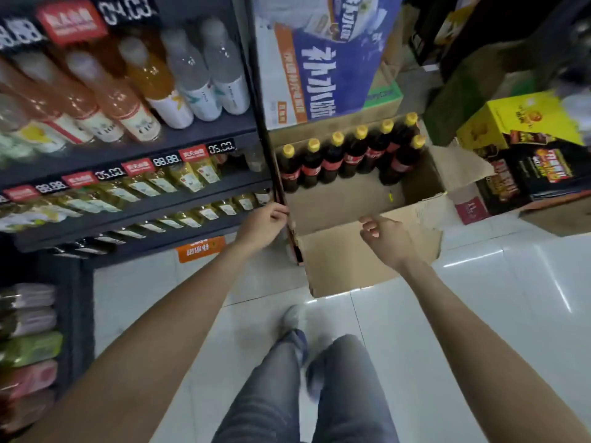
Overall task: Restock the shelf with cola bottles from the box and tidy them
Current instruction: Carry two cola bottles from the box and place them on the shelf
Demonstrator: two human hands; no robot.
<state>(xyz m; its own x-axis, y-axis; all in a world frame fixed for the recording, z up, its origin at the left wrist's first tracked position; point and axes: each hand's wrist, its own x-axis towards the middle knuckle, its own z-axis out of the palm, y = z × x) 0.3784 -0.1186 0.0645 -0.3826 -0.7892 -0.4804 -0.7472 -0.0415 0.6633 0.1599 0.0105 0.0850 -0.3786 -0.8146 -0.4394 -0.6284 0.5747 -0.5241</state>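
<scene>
Head view: fetch step, L hand (267,220) grip clamped on left edge of box (335,263), R hand (383,235) slack, empty above near flap; cola bottles (351,155) upper centre inside; next prob. reach in, lift one to shelf (192,137).

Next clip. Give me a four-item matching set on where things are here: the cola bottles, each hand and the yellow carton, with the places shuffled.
Things
1. cola bottles
2. left hand
3. right hand
4. yellow carton

Places
A. gripping the left edge of the box
B. outside the box, to its right
C. upright along the box's far wall
D. over the box's near flap, holding nothing

Pairs: 1-C, 2-A, 3-D, 4-B
</scene>
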